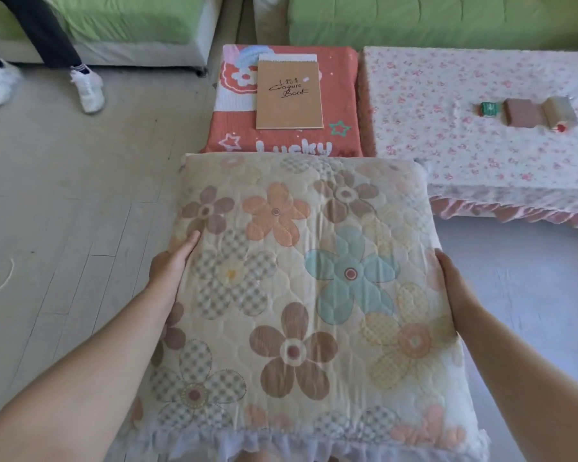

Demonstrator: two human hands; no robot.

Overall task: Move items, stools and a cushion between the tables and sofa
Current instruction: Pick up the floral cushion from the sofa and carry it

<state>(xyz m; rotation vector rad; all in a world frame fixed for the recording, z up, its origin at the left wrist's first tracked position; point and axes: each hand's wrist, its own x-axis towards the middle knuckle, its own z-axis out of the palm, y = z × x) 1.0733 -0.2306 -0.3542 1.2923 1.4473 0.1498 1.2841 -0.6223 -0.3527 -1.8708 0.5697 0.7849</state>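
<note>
- Right now I am seeing both hands clamping the flowered cushion [297, 278] by its sides: the left hand [172, 261] at 9 o'clock with its thumb lying on top, the right hand [447, 271] at 3 o'clock, with the fingers hiding underneath.
- The cushion is filling the middle of my view. I cannot tell whether it is lifted or resting.
- At 12 o'clock a sketchbook [289, 95] is lying on the red stool [234, 128], and small items [523, 113] are sitting on the floral table [447, 161] at 2 o'clock.
- The green sofa [414, 18] is running behind both.
- I am judging the cushion's move as underway but unfinished, with the stool and items awaiting theirs.
</note>
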